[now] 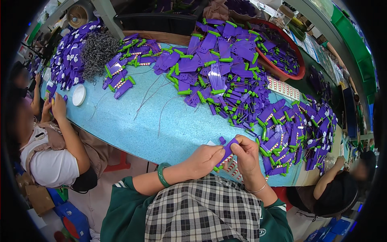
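Both my hands meet over the near edge of the blue table. Between them is a flat purple plastic piece (228,150) with some green at its lower end. My left hand (206,159), below a green bangle, pinches its lower left part. My right hand (246,156) grips its upper right end with thumb and fingers. A sheet of red-and-white striped stickers (233,167) lies just under my hands, partly hidden by them. A small purple bit (222,140) is beside the piece. Whether my fingers also hold a sticker is hidden.
A large heap of purple-and-green pieces (217,76) with thin wires covers the table's far middle. More striped pieces (288,133) are piled right. A red basin (300,60), a white sticker sheet (284,88), a white dish (79,95) and dark metal parts (100,52) stand around. Co-workers sit left and right.
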### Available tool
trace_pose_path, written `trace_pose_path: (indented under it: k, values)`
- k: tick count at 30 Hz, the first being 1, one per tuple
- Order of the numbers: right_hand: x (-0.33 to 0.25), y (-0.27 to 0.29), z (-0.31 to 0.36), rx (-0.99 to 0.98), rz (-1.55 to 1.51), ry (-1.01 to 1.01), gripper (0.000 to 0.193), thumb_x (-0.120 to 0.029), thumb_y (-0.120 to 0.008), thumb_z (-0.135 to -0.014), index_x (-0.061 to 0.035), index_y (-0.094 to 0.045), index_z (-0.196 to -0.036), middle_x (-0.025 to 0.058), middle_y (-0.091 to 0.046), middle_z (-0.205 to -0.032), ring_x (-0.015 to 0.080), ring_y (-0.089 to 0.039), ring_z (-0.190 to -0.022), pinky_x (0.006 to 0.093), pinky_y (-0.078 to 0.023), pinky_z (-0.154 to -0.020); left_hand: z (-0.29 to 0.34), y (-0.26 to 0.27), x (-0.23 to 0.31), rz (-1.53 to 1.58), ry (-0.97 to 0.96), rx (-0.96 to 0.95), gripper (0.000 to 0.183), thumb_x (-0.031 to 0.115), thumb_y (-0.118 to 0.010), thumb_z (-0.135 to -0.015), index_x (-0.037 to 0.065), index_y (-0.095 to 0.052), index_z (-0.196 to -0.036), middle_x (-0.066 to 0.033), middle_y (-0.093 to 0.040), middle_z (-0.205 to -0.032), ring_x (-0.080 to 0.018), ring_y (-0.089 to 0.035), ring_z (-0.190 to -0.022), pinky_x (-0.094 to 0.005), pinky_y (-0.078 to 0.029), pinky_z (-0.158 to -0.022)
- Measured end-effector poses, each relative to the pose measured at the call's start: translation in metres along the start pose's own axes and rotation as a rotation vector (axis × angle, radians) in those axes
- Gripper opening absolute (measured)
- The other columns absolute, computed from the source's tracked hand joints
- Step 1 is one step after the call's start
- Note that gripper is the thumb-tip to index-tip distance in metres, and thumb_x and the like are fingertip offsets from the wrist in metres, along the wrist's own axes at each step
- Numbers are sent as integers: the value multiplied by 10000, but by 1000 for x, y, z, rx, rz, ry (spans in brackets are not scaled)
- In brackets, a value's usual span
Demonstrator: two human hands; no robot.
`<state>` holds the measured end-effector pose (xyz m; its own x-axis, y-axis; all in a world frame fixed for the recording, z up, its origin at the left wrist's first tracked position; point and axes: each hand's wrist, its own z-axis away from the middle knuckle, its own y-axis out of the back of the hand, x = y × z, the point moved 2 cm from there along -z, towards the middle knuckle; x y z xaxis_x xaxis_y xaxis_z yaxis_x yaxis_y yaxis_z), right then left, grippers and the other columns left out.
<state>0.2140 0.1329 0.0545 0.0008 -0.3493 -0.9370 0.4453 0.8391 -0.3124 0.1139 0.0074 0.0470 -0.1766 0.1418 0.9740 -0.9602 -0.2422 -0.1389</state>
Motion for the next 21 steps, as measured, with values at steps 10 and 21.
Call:
trace_pose_path:
  k: [10,21]
  values:
    - [13,10,-7,-83,-87,51,137,-95,-591,-892,32,-610,-846,48,-539,-810,153,-598,-639,280,-509,-490,11,2,7,-382,-131,-35,269,181,-371,-956,7,-555,-1045,-113,-641,-783,-249,-638,-654,-350,-513,-610]
    - [7,4,0,-19,-26,-49,116,-108,-601,-883,-8,-622,-828,38,-630,-774,77,-562,-679,229,-443,-629,15,-1,6,174,151,-234,303,169,-352,-966,6,-503,-1173,-73,-647,-969,-135,-630,-735,-231,-504,-588]
